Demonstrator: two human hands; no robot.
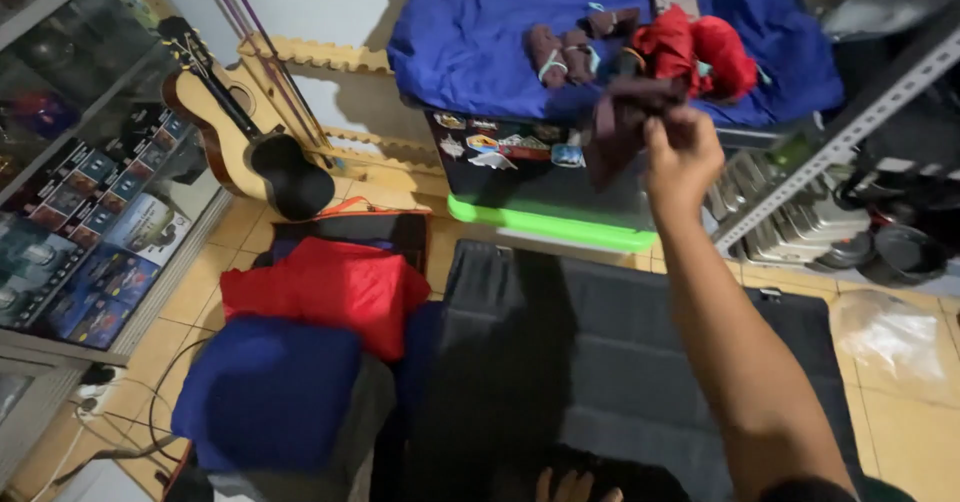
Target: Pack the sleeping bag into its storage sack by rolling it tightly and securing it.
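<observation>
My right hand: my right hand (682,154) is stretched far out in front of me, with the fingers pinched around a dark brown cloth (618,122).

The cloth: it hangs down from my grip, just over the front edge of the blue sheet (480,32) — part of it droops in front of the black box with stickers (520,167).

My left hand: only the fingertips of my left hand (577,486) peek up at the bottom of the picture. They rest on the dark grey mat (620,362). I cannot tell if that hand is holding anything.

On the blue sheet: a few small brown rolled-up cloths (562,52) sit in a row, and a red bundle (695,52) lies right beside them, very near my hand.

On the floor: a red cushion (330,292) and a blue cushion (270,392) sit to my left. A guitar (245,127) leans on the wall, well apart from my arm.

What could go wrong: I think the cloth might slip, because I only hold it by one end. It could fall down to the floor by the green edge (550,224) of the box.

Also: my arm is reaching a long way — I could bump the red bundle or knock the little rolls out of their row.
</observation>
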